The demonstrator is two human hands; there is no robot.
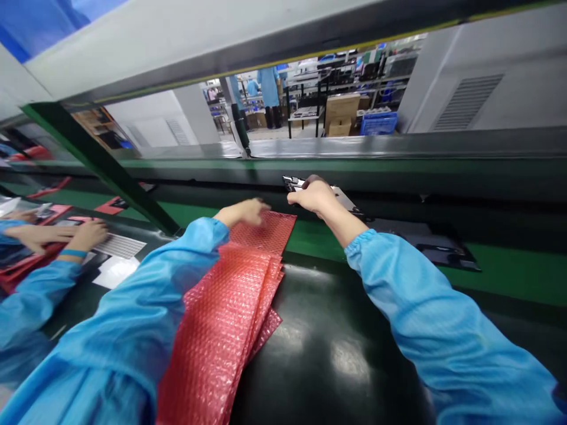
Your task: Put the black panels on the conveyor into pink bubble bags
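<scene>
Blue sleeves [146, 330] fill the lower corners of the frame. Between them a stack of red bubble-wrap bags [221, 319] lies fanned on the black table [336, 342]. At the stack's far end, just left of centre, the left hand [247, 212] rests on the topmost bag. It is blurred, so I cannot tell whether its fingers pinch the bag or lie flat. Just right of it, at centre, the right hand [312, 196] has its fingers curled tight on the near edge of a flat dark part [343, 200] by the green belt [509, 271]. The part juts out past the knuckles, up and to the right. At the left edge a co-worker's hands [86, 234] rest on another tray.
</scene>
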